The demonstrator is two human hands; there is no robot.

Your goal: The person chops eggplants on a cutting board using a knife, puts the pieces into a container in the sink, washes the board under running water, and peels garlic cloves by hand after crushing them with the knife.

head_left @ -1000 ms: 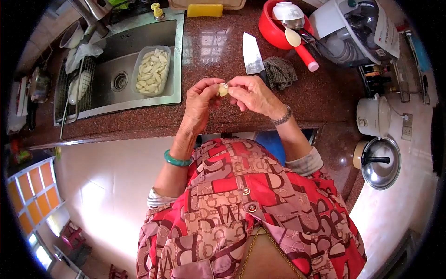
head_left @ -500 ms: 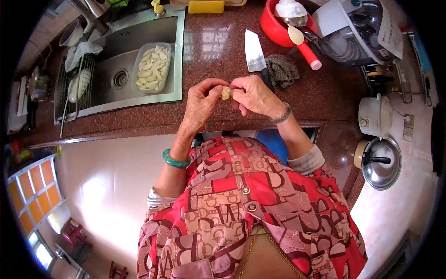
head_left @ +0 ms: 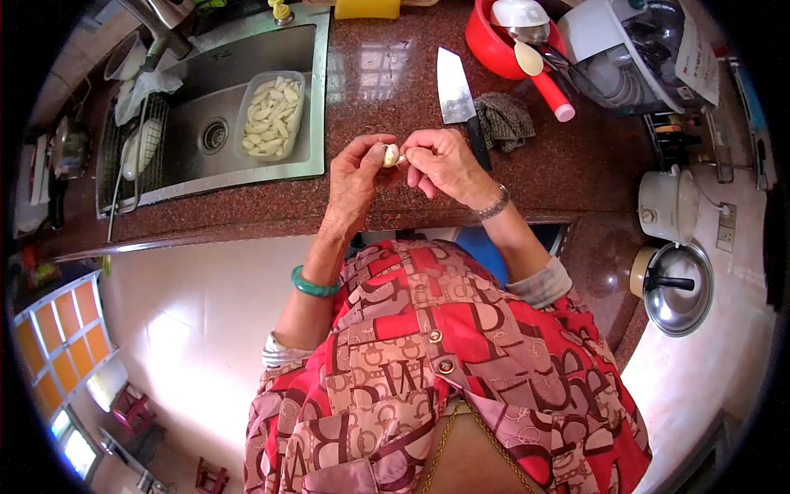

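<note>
Between thumb and fingers, my left hand (head_left: 355, 171) pinches a small pale piece, apparently a garlic clove (head_left: 391, 156). My right hand (head_left: 448, 165) is closed at the clove's right side, its thumb and forefinger pinching a small whitish bit at its edge. Both hands are held over the front of the reddish-brown counter (head_left: 370, 107). Just beyond my right hand lies a cleaver-like knife (head_left: 455, 90), blade pointing away and dark handle partly hidden by the hand. In the sink, a clear plastic container (head_left: 239, 132) holds many pale, peeled clove-like pieces (head_left: 270, 119).
A steel sink (head_left: 317, 123) is at the left. A dark crumpled cloth (head_left: 504, 123) lies beside the knife. Behind it stand a red pan (head_left: 481, 49) with a bowl and spoon, and a dish rack (head_left: 629, 62). A white cooker (head_left: 665, 206) is at the right.
The garlic clove has shifted slightly left with my left hand and turned. My right fingers have drawn a little apart from it, showing a whitish bit between.
</note>
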